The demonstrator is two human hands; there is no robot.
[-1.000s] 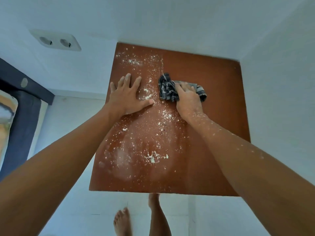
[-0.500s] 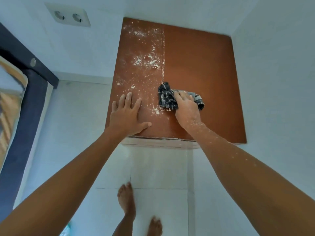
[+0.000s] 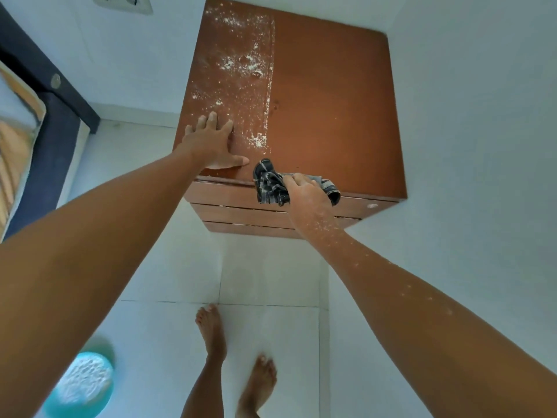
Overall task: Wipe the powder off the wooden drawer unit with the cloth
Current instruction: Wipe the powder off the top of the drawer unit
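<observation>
The wooden drawer unit (image 3: 331,101) stands in a white corner, its brown top seen from above. White powder (image 3: 238,64) covers the left strip of the top, with a thin ridge along its right border. The right part looks wiped. My right hand (image 3: 304,191) is shut on a dark checked cloth (image 3: 269,184) at the front edge of the top, the cloth hanging over the drawer fronts. My left hand (image 3: 211,143) lies flat with fingers spread on the front left of the top, beside the powder.
White walls close in behind and to the right of the unit. A wall socket (image 3: 120,1) sits top left, a bed frame and mattress (image 3: 27,125) at the left. A turquoise bowl of white powder (image 3: 81,384) stands on the tiled floor near my bare feet (image 3: 211,333).
My right hand has dragged the cloth toward me, from mid-top to the front edge. The powder in the near middle is gone. My view has pulled back and down, showing drawer fronts and floor.
</observation>
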